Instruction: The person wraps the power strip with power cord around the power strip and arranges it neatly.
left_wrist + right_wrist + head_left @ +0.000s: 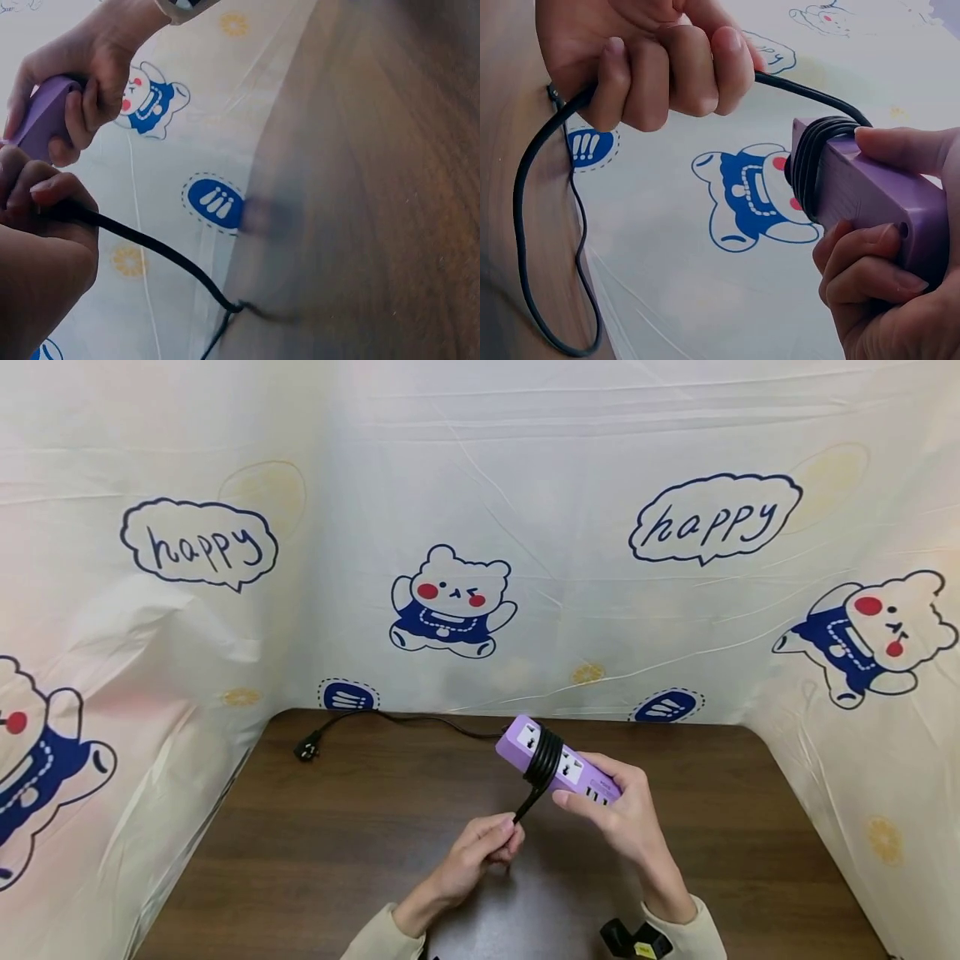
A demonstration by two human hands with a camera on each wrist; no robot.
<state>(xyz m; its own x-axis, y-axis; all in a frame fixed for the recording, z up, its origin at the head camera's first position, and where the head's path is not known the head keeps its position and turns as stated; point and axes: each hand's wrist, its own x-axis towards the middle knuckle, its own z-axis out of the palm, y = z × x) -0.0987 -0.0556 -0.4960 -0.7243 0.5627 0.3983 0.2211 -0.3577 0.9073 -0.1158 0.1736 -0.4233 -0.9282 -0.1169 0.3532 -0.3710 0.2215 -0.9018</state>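
Observation:
A purple power strip (pixel 513 745) with white sockets is tilted above the table, its black cord (pixel 544 755) wound in several turns round its middle. My right hand (pixel 626 806) grips the strip at the end with the USB ports, thumb on one side and fingers on the other. Curled round the cord just off the coil is my left hand (pixel 480 853). In the right wrist view the cord runs taut from the left hand (pixel 667 75) to the strip (pixel 877 195), and a loose loop hangs below that hand. The plug (pixel 307 747) lies at the table's back left.
A brown wooden table (pixel 337 860) lies beneath both hands. Printed white sheeting (pixel 570 627) rises behind it and along both sides. Near the right sleeve, at the front edge, sits a black object with a yellow label (pixel 637 940).

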